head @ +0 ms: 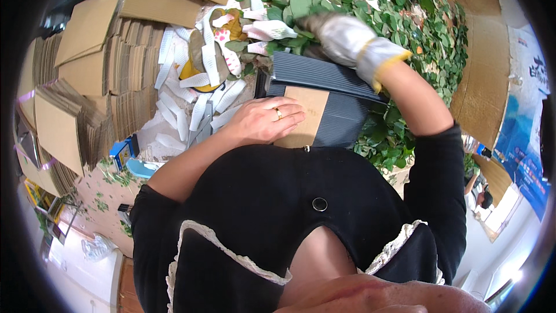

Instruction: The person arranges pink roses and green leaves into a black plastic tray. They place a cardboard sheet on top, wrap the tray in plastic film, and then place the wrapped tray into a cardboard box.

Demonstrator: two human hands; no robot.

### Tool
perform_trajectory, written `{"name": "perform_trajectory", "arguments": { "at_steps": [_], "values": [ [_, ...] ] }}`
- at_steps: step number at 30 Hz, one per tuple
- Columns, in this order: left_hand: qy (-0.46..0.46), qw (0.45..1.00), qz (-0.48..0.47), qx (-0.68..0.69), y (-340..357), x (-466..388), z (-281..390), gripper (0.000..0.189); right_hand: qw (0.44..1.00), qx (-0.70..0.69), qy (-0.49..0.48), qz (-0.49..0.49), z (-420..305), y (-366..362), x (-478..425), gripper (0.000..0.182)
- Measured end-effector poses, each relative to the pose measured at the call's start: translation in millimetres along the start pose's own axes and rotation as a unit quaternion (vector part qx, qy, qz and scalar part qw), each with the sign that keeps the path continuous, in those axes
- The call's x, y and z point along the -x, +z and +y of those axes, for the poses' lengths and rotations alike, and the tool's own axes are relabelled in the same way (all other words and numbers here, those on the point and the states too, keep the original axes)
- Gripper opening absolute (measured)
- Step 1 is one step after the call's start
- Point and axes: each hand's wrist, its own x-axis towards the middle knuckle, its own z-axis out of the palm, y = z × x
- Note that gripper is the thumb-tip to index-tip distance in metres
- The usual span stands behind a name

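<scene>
My left hand [271, 117], bare with a ring on one finger, lies flat over a piece of tan cardboard [310, 115]. Its thumb is hidden. That piece rests on black corrugated sheeting [343, 115], close against my torso. A raised black ribbed flap [321, 74] stands along the far side of the sheeting. Beyond it, my right hand [334, 37] wears a white and grey work glove with a yellow cuff. Motion blurs its fingers, which reach into green leafy stems [299, 6]; whether they grip any is unclear.
White foam mesh sleeves [173, 104] lie scattered at left, around a yellow and olive item [200, 61]. Flattened cardboard stacks [130, 56] rise farther left. Leafy stems [417, 39] cover the right side, beside a cardboard panel [478, 61]. Another person [480, 191] is at far right.
</scene>
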Motion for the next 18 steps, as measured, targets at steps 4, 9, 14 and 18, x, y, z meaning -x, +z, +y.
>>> {"name": "perform_trajectory", "arguments": {
  "at_steps": [4,9,14,18],
  "values": [
    [0.007,1.0,0.003,0.014,-3,5,-6,0.028,0.996,-0.045,0.02,-0.068,2,-31,-6,0.033],
    [0.001,1.0,0.018,0.005,5,7,-6,0.028,0.993,0.026,-0.059,0.095,26,-2,3,0.036],
    [0.001,0.999,0.031,-0.014,7,11,-6,0.019,0.964,0.182,-0.019,-0.195,14,40,-36,0.034],
    [-0.01,0.999,0.026,0.019,9,14,-5,0.025,0.994,0.062,0.069,-0.065,17,26,-41,0.052]
  ]
}}
